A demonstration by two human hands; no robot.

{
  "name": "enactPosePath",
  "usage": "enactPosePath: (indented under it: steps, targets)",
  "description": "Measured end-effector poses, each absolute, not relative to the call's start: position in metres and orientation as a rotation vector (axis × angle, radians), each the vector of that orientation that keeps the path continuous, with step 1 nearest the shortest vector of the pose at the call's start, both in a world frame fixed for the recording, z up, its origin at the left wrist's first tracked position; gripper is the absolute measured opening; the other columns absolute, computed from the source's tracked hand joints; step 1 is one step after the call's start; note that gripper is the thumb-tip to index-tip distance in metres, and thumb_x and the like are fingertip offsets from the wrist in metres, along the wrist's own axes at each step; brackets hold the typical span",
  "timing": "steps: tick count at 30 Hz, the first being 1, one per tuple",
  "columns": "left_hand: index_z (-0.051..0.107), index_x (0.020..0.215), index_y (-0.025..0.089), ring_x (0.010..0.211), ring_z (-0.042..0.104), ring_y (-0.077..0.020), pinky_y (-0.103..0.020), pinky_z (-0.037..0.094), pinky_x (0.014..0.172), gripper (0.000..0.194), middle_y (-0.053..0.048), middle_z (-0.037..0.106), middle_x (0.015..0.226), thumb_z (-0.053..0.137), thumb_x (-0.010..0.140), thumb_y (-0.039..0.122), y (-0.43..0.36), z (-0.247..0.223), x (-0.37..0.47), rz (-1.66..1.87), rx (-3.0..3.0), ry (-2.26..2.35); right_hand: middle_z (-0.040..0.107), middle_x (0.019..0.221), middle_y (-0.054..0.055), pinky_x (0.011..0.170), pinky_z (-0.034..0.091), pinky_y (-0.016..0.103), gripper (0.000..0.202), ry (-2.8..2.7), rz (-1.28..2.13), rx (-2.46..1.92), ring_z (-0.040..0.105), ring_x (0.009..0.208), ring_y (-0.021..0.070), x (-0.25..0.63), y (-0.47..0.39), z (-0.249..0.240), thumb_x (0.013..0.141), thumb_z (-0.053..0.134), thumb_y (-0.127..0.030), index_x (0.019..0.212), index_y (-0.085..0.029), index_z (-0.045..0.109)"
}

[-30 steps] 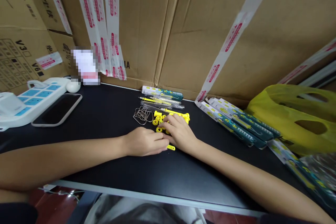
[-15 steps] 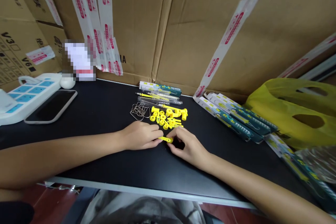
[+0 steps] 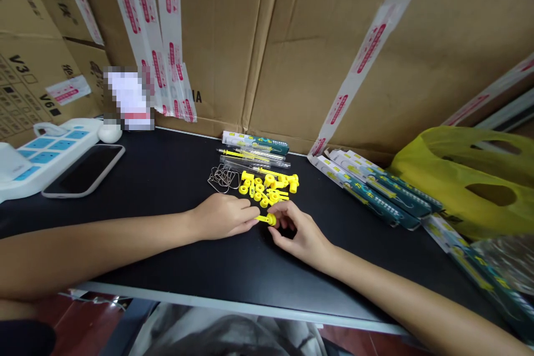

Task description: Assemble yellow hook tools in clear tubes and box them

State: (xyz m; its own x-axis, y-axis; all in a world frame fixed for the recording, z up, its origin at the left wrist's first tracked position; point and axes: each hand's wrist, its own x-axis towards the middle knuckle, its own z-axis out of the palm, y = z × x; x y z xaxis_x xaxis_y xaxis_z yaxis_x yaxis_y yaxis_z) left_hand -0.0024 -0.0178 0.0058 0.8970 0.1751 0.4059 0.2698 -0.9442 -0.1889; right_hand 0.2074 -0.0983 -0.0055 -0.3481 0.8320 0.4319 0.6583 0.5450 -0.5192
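Note:
My left hand (image 3: 227, 217) is closed on the left end of a small yellow plastic part (image 3: 264, 219), low over the black table. At the part's right end is a round yellow piece, and my right hand (image 3: 294, 228) has its thumb and index finger curved around that piece. Just beyond the hands lies a pile of yellow plastic pieces (image 3: 267, 189), rings and short clips among them. Bent metal wire hooks (image 3: 224, 178) lie left of the pile. Behind it are clear tubes (image 3: 261, 161) with thin yellow rods.
A phone (image 3: 83, 171) and a white power strip (image 3: 58, 142) are at the left. Green-and-white boxes (image 3: 375, 192) and a yellow plastic bag (image 3: 450, 178) occupy the right. Another such box (image 3: 255, 142) lies before the cardboard wall (image 3: 217, 39).
My right fingers have loosened a little and shifted slightly right, so the round yellow end shows more. My left hand keeps its hold.

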Motion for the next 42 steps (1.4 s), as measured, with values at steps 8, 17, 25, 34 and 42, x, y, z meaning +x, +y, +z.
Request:
enactPosePath:
  steps: [8, 17, 25, 34, 42]
  targets:
    - [0.060, 0.086, 0.020, 0.057, 0.059, -0.0121, -0.023, 0.036, 0.049, 0.030, 0.002, 0.061, 0.067, 0.035, 0.095, 0.033, -0.017, 0.005, -0.003, -0.584, -2.839, -0.362, 0.057, 0.076, 0.001, 0.057, 0.047, 0.024, 0.017, -2.205, 0.151, -1.061, 0.054, 0.065, 0.0124, 0.209, -0.097, -0.007, 0.085, 0.052, -0.015, 0.101, -0.022, 0.049]
    - [0.059, 0.091, 0.017, 0.060, 0.060, -0.0115, -0.021, 0.040, 0.054, 0.028, 0.001, 0.062, 0.070, 0.035, 0.095, 0.031, -0.014, 0.005, -0.002, -0.617, -3.006, -0.254, 0.055, 0.072, -0.001, 0.057, 0.048, 0.025, 0.021, -2.183, 0.220, -1.076, 0.054, 0.062, 0.0120, 0.212, -0.094, -0.009, 0.085, 0.059, -0.028, 0.102, -0.021, 0.049]
    - [0.058, 0.092, 0.017, 0.062, 0.061, -0.0119, -0.021, 0.041, 0.056, 0.024, 0.001, 0.063, 0.072, 0.038, 0.094, 0.030, -0.015, 0.005, -0.003, -0.631, -3.035, -0.276, 0.060, 0.079, 0.002, 0.060, 0.047, 0.025, 0.017, -2.191, 0.246, -1.083, 0.054, 0.065, 0.0124, 0.214, -0.093, -0.003, 0.084, 0.061, -0.030, 0.094, -0.020, 0.053]
    - [0.060, 0.090, 0.018, 0.064, 0.060, -0.0115, -0.022, 0.042, 0.058, 0.026, 0.000, 0.061, 0.071, 0.037, 0.095, 0.030, -0.015, 0.004, -0.004, -0.721, -2.936, -0.204, 0.059, 0.075, 0.003, 0.063, 0.046, 0.027, 0.015, -2.214, 0.257, -1.148, 0.054, 0.068, 0.0145, 0.211, -0.095, 0.004, 0.088, 0.055, -0.033, 0.090, -0.019, 0.057]
    - [0.050, 0.109, 0.017, 0.081, 0.067, -0.0163, -0.024, 0.049, 0.069, 0.034, -0.003, 0.069, 0.095, 0.052, 0.083, 0.037, -0.016, 0.001, -0.003, -0.806, -3.116, -0.293, 0.060, 0.078, 0.006, 0.066, 0.045, 0.030, 0.022, -2.286, 0.183, -1.208, 0.055, 0.072, 0.0175, 0.204, -0.096, 0.005, 0.094, 0.039, -0.033, 0.086, -0.018, 0.053]
